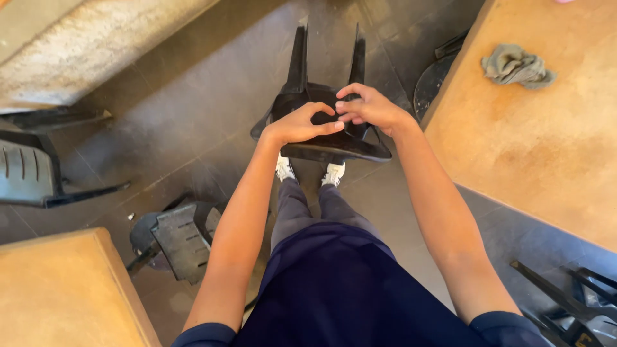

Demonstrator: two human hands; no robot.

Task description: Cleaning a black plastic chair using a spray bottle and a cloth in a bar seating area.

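Left hand [301, 124]: we are curling our fingers shut on the black plastic chair [328, 106].
Right hand [371, 108]: we are gripping its top too.
Feel: probably light, stiff.

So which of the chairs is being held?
The black chair straight ahead, legs up, gripped by both hands; the other chairs lie untouched at the frame edges.

Dark tiled floor [186, 122] under black plastic chairs [324, 96]; tan table [533, 148] with a crumpled grey rag [517, 66].
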